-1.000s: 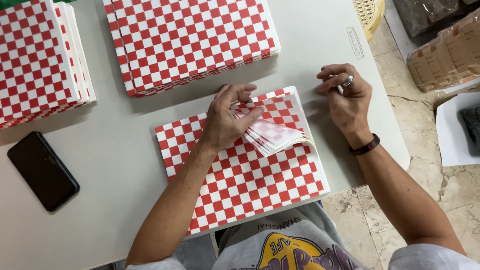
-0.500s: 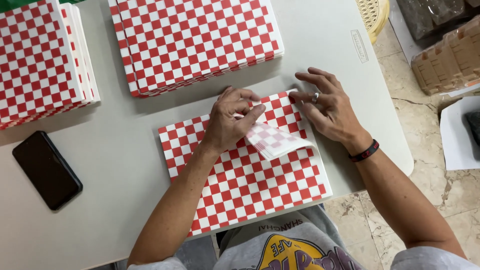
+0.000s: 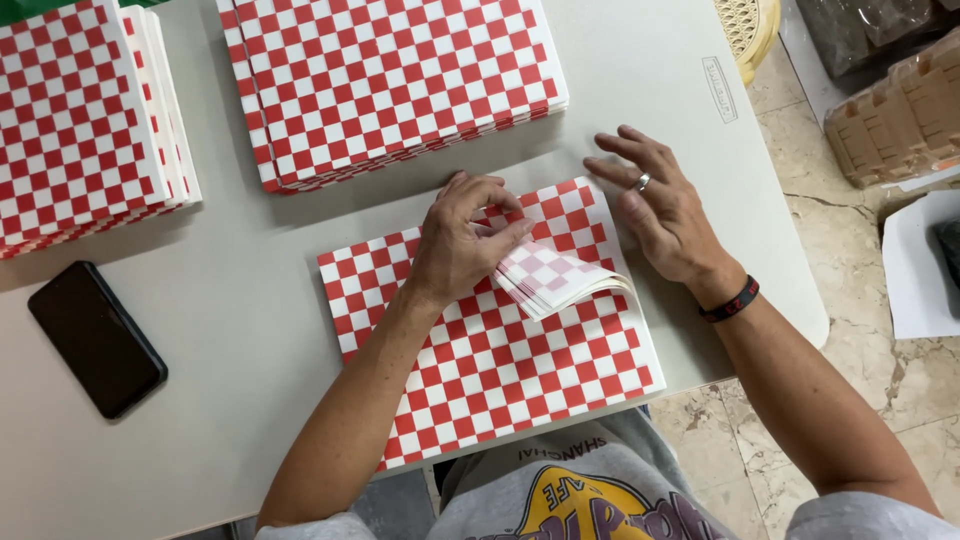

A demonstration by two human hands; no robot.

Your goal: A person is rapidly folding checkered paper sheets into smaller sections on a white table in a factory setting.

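Observation:
A stack of red-and-white checkered paper sheets (image 3: 500, 360) lies on the table right in front of me. My left hand (image 3: 462, 245) pinches the upper right corner of several sheets and curls them back, so their pale undersides (image 3: 555, 280) show. My right hand (image 3: 660, 205) rests flat with fingers spread at the stack's upper right edge, holding nothing. It wears a ring and a dark wristband.
Two more stacks of the same checkered paper lie farther back, one in the middle (image 3: 390, 80) and one at the left (image 3: 85, 120). A black phone (image 3: 97, 338) lies at the left. The grey table (image 3: 680, 90) ends at the right, above a tiled floor with boxes (image 3: 900, 115).
My right hand has come down from a raised, closed pose to lie flat at the stack's corner. My left hand keeps hold of the curled sheets.

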